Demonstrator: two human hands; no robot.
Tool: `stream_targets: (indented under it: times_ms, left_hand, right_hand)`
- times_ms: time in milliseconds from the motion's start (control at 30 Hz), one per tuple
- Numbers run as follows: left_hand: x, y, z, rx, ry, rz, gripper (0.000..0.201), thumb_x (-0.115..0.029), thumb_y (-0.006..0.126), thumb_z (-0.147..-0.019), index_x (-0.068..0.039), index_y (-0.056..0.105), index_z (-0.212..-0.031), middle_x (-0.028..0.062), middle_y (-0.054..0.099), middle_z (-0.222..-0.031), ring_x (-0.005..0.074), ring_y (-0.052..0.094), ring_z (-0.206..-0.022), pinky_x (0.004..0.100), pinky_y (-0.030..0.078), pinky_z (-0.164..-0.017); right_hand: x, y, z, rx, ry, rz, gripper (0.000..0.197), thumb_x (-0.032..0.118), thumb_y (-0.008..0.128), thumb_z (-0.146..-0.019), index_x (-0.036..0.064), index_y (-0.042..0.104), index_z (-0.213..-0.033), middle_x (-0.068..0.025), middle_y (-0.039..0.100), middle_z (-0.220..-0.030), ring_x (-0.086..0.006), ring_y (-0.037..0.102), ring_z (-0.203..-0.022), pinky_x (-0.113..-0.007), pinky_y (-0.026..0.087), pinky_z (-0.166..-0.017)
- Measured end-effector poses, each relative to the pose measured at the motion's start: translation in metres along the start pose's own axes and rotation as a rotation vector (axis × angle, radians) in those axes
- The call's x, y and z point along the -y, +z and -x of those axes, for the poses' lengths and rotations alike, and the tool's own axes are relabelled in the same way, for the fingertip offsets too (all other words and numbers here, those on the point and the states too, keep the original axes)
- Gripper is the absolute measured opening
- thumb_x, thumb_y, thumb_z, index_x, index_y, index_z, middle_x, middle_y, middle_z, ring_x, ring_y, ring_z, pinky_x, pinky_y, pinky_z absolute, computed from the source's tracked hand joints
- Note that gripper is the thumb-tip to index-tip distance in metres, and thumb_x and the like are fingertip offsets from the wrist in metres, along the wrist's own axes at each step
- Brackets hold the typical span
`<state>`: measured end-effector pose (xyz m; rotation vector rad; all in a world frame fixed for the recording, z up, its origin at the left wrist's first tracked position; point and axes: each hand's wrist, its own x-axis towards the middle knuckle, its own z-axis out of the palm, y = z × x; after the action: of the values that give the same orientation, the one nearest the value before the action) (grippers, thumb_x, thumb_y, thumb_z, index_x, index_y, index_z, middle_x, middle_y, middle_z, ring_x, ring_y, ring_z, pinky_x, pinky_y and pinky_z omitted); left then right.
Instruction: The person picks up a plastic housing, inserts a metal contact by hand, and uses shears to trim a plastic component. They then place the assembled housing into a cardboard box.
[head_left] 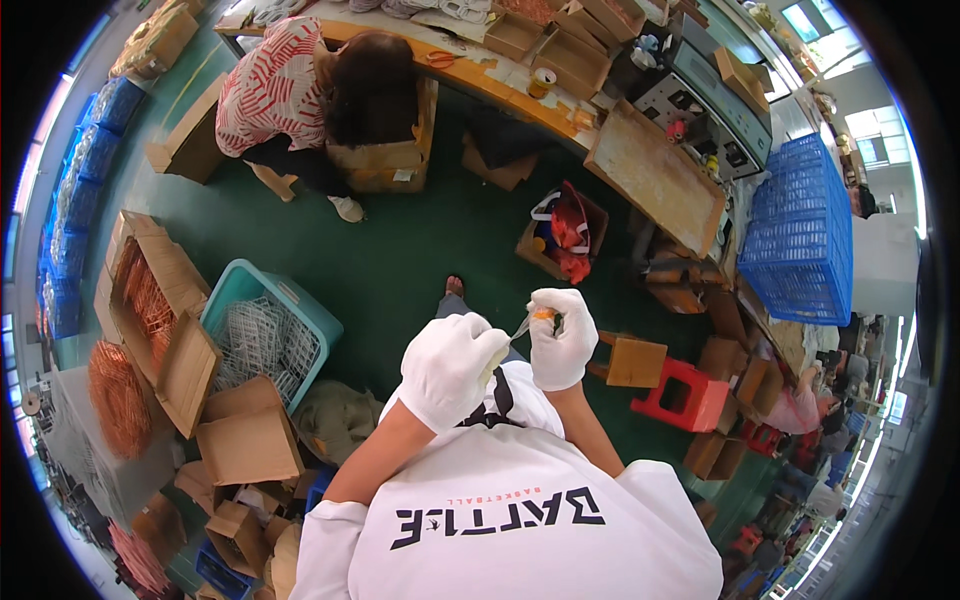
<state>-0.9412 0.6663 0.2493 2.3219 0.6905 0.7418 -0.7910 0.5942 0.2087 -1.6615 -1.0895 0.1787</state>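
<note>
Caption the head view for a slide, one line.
White-gloved left hand and right hand close together, the right gripping a small orange item, above a green floor.

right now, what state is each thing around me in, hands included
left hand: gloved, fingers closed on a clear strip
right hand: gloved, curled around a small orange item
clear strip: spanning between the hands
turquoise bin: open, holding white wire grids
wire carton: flaps open, copper-coloured wire inside
floor carton: open, red bag inside
</note>
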Motion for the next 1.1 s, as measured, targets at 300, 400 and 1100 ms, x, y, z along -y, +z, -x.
stream_targets:
  times_ms: [300, 400, 1100]
  left_hand:
    - [0.049, -0.006, -0.094, 0.137, 0.102, 0.029, 0.01, -0.009, 0.068, -0.073, -0.011, 0.065, -0.082, 0.0036, 0.062, -0.077, 0.0226, 0.06, -0.067, 0.034, 0.047, -0.059]
    - [0.059, -0.008, -0.119, 0.142, 0.086, 0.044, 0.012, -0.009, 0.068, -0.073, -0.011, 0.067, -0.085, 0.0034, 0.062, -0.078, 0.0224, 0.06, -0.068, 0.034, 0.047, -0.059]
    - [0.312, -0.013, -0.294, 0.759, -0.535, 1.032, 0.023, -0.019, 0.061, -0.09, 0.001, 0.068, -0.101, 0.0051, 0.066, -0.09, 0.01, 0.058, -0.081, 0.0252, 0.048, -0.076]
  right_hand:
    - [-0.029, 0.022, -0.096, 0.132, -0.18, -0.113, 0.026, -0.018, 0.054, -0.064, 0.004, 0.057, -0.078, -0.0093, 0.061, -0.08, -0.0193, 0.056, -0.067, -0.026, 0.044, -0.058]
    - [-0.043, 0.027, -0.123, 0.166, -0.322, -0.119, 0.024, -0.015, 0.059, -0.06, 0.0063, 0.057, -0.07, -0.0064, 0.061, -0.075, -0.0217, 0.058, -0.068, -0.029, 0.046, -0.057]
    - [-0.126, 0.179, -0.276, 0.362, 0.638, -0.501, 0.021, -0.011, 0.04, -0.069, -0.0012, 0.058, -0.065, -0.0045, 0.055, -0.057, -0.0082, 0.048, -0.051, -0.023, 0.037, -0.048]
